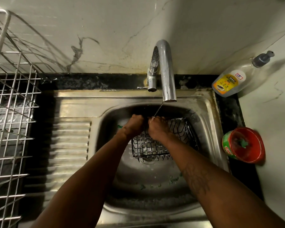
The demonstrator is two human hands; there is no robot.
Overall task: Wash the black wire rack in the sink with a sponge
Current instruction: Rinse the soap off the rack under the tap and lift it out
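The black wire rack (156, 146) stands in the steel sink (205, 112), tilted, over the drain. Both my hands meet at its far left corner. My left hand (136, 123) is curled into a fist round the rack's far rim, with its fingers hidden. My right hand (158, 128) curls over the same rim right beside it. A thin stream of water falls from the tap (164, 69) onto my right hand's knuckles. A green piece of sponge (119, 126) shows in the basin just left of my left wrist; neither hand visibly holds it.
A steel dish rack (10, 112) fills the left counter beside the ribbed drainboard (69, 145). At the right stand a dishwash gel bottle (232, 79) and a red tub (245, 145) of cleaner. Green scraps lie on the sink floor (154, 185).
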